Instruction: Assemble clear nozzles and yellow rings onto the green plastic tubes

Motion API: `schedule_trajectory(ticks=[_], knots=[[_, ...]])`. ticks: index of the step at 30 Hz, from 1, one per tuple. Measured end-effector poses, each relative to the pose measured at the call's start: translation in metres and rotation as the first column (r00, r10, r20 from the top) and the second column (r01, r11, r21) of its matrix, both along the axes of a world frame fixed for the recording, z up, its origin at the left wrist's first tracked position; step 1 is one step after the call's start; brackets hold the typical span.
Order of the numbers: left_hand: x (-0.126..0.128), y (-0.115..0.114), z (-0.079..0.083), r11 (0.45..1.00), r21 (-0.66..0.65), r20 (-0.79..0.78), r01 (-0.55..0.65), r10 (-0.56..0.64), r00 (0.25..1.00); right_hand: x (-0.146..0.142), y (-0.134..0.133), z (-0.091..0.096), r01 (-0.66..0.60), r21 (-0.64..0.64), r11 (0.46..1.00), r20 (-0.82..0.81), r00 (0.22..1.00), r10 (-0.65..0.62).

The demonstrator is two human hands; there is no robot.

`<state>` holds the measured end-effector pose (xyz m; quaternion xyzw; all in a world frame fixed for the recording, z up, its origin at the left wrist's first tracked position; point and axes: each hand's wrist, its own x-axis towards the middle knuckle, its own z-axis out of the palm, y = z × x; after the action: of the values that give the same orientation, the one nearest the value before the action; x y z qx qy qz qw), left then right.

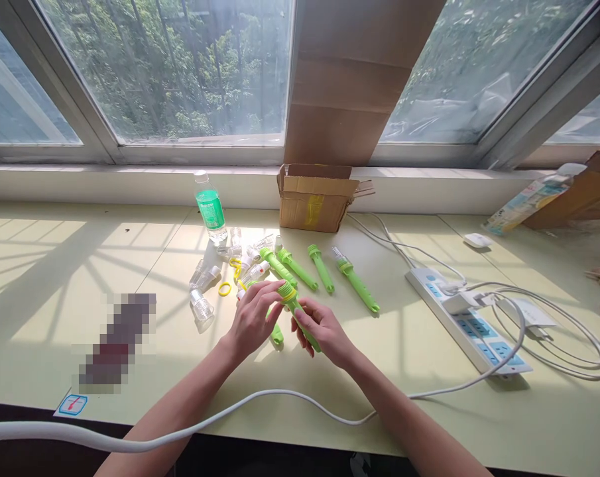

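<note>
A green plastic handle (302, 319) with a threaded end is held between my two hands, tilted with that end up and to the left. A yellow ring sits around its collar. My right hand (322, 328) is wrapped round the lower shaft. With thumb and fingers, my left hand (256, 311) grips near the ringed collar. Another green handle (276, 333) lies partly hidden beneath my left hand. Beyond are several more green handles (322, 268); the rightmost one (358, 285) bears a clear tip. Loose yellow rings (225, 289) and clear plastic pieces (201, 306) lie to the left.
A water bottle (211, 211) and an open cardboard box (317, 202) stand near the windowsill. On the right lies a power strip (466, 321) with plugs and coiled cables. A white cable (280, 392) crosses in front of me, over my left forearm.
</note>
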<state>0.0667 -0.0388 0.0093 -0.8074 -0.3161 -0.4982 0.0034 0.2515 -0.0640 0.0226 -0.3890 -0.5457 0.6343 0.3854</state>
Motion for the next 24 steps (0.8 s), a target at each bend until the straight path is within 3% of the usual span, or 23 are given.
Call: schedule_trajectory(ticks=[14, 24], knots=[[-0.0018, 0.0017, 0.0053, 1.000, 0.007, -0.027, -0.019, 0.019, 0.999, -0.0001, 0.0012, -0.0030, 0.028, 0.038, 0.999, 0.034, 0.999, -0.030], [-0.0004, 0.0005, 0.0040, 0.999, -0.040, -0.010, -0.006, 0.005, 1.000, -0.0018, -0.0018, -0.0044, 0.078, -0.022, 0.997, -0.018, 0.997, -0.078]])
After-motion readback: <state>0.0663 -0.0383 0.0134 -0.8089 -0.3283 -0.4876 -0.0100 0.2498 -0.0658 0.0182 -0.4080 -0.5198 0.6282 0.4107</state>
